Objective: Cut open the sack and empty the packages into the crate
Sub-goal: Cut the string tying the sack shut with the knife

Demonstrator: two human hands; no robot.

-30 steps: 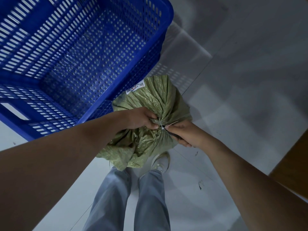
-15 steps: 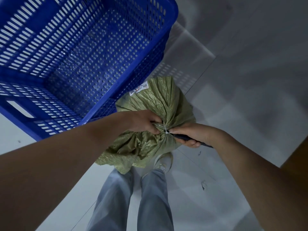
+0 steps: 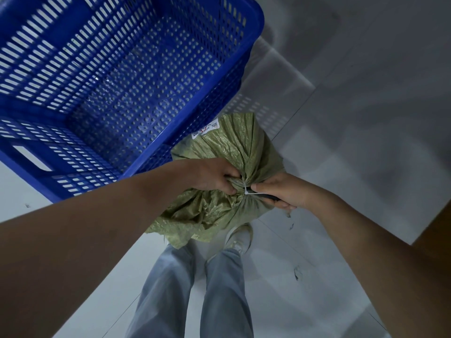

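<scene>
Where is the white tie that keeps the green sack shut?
In the head view, the white tie sits just right of centre, cinching the green sack at its gathered neck, between the left hand and right hand, below the blue crate.

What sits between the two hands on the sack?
In the head view, the sack's gathered neck, cinched by a white tie, lies between the left hand and right hand.

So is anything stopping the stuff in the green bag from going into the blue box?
Yes. The sack is tied shut by a white tie at its bunched neck. The crate beside it is open-topped.
</scene>
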